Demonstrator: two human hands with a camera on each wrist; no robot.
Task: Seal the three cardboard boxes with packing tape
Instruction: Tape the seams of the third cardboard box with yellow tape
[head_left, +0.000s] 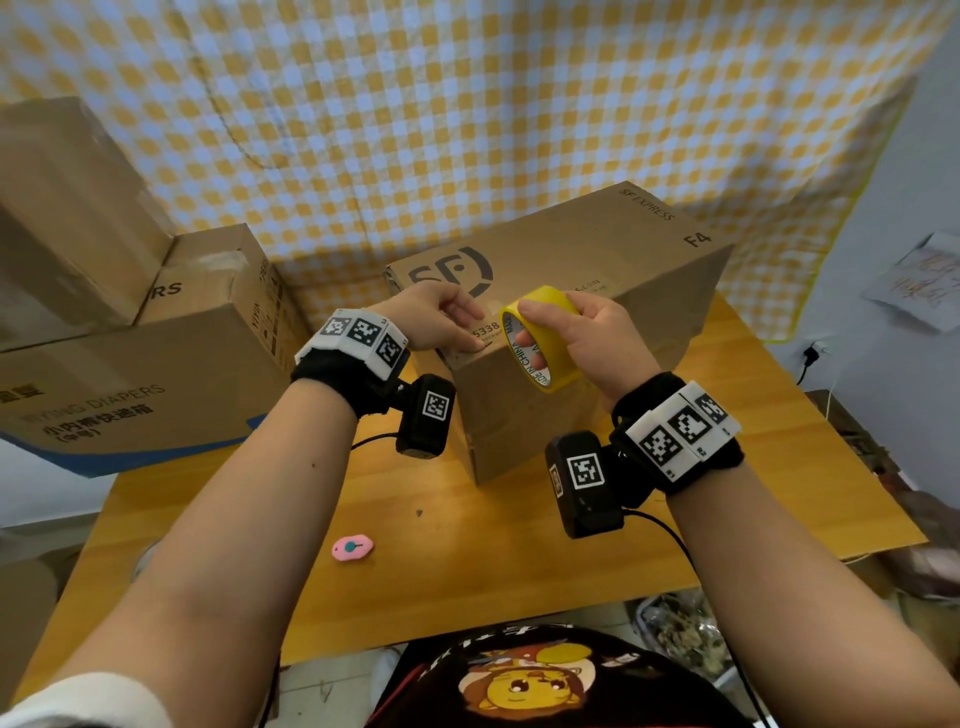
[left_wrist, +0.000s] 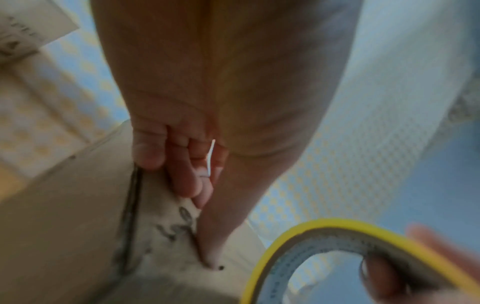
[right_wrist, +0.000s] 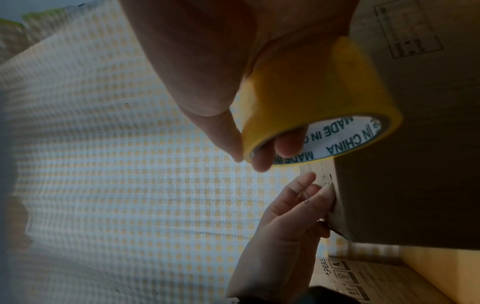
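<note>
A long brown cardboard box (head_left: 571, 260) with an SF logo lies on the wooden table (head_left: 467, 582). My right hand (head_left: 597, 338) grips a yellow tape roll (head_left: 540, 338), fingers through its core, just above the box's near end. In the right wrist view the tape roll (right_wrist: 311, 98) sits against the box (right_wrist: 415, 164). My left hand (head_left: 441, 317) rests on the box's top near its front edge, thumb and fingertips pressing down beside the roll. In the left wrist view the thumb of the left hand (left_wrist: 197, 164) presses the printed cardboard (left_wrist: 64, 226), with the tape roll (left_wrist: 298, 232) at lower right.
Two more cardboard boxes stand at the left: a wide diaper box (head_left: 130, 374) and a taller stack (head_left: 67, 208) behind it. A small pink cutter (head_left: 352, 548) lies on the table in front. A yellow checked cloth (head_left: 467, 104) hangs behind.
</note>
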